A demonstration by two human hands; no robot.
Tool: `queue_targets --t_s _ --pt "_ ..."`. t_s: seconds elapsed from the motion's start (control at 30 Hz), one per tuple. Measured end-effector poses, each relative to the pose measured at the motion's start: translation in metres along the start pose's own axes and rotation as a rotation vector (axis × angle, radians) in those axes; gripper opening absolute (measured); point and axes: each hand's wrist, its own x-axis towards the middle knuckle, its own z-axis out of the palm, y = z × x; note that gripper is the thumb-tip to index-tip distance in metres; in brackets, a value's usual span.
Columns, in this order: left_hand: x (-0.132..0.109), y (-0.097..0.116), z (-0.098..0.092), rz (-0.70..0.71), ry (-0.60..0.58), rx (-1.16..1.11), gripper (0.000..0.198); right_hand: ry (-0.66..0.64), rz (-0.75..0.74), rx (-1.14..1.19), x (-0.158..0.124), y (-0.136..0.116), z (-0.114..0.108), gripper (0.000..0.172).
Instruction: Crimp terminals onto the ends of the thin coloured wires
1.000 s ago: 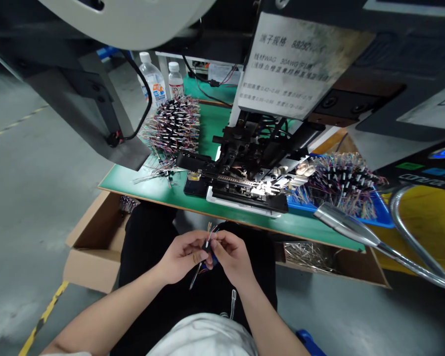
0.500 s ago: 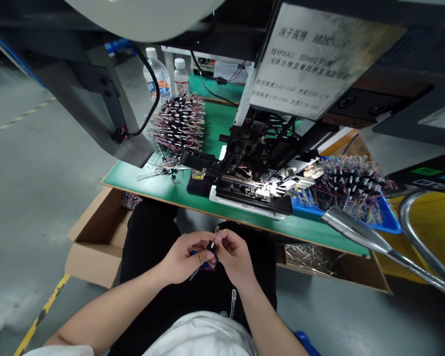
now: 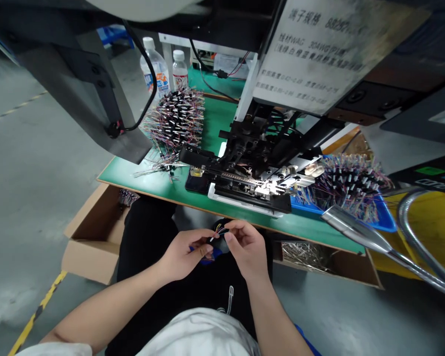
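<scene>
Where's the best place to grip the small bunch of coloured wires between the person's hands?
Probably low on the small bunch of coloured wires, close to the left hand and right hand, coming from the near side. The thin strands fan apart at the top, so they'd likely splay there, while lower down they gather closer together.

Crimping press (image 3: pixel 252 168) log | placard (image 3: pixel 311 54) on press: small print too blurred to read | below press: wire leads (image 3: pixel 219 231) partly hidden by left hand (image 3: pixel 181 254) and right hand (image 3: pixel 246 249); blue item (image 3: pixel 207 257) partly covered, type indeterminable | right of press: gooseneck lamp (image 3: pixel 411 242) cut off by frame edge
</scene>
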Motion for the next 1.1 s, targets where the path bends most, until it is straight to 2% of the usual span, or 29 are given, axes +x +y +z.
queue_targets --t_s 0.13,0.27,0.37,0.47,0.6,0.73,0.87,1.0,1.1 --pt "-0.002 0.0 -0.001 0.013 -0.008 0.054 0.022 0.003 0.002 -0.058 0.003 -0.001 0.002 0.011" --pt "-0.002 -0.001 -0.001 -0.01 -0.009 -0.015 0.023 0.019 0.03 -0.016 0.004 0.003 0.002 0.012" --pt "-0.002 -0.002 0.0 -0.032 -0.011 -0.109 0.024 0.026 0.109 0.103 0.004 0.007 0.002 0.016" --pt "-0.002 -0.005 0.0 -0.038 -0.025 -0.169 0.027 -0.028 0.234 0.256 0.006 0.009 0.003 0.02" --pt "-0.002 -0.004 -0.001 -0.015 -0.048 -0.058 0.026 -0.047 0.267 0.242 0.01 0.006 0.003 0.02" --pt "-0.001 -0.003 -0.002 0.016 -0.109 0.164 0.024 -0.105 0.205 0.067 0.014 -0.003 -0.005 0.017" --pt "0.001 -0.002 -0.002 0.036 -0.125 0.364 0.026 -0.191 0.077 -0.315 0.011 -0.011 -0.017 0.011" --pt "0.002 0.001 -0.001 0.048 -0.092 0.453 0.028 -0.15 -0.197 -0.707 -0.001 -0.013 -0.024 0.012" --pt "0.001 0.006 -0.002 0.057 -0.066 0.484 0.029 -0.128 -0.398 -0.911 -0.009 -0.01 -0.024 0.017"
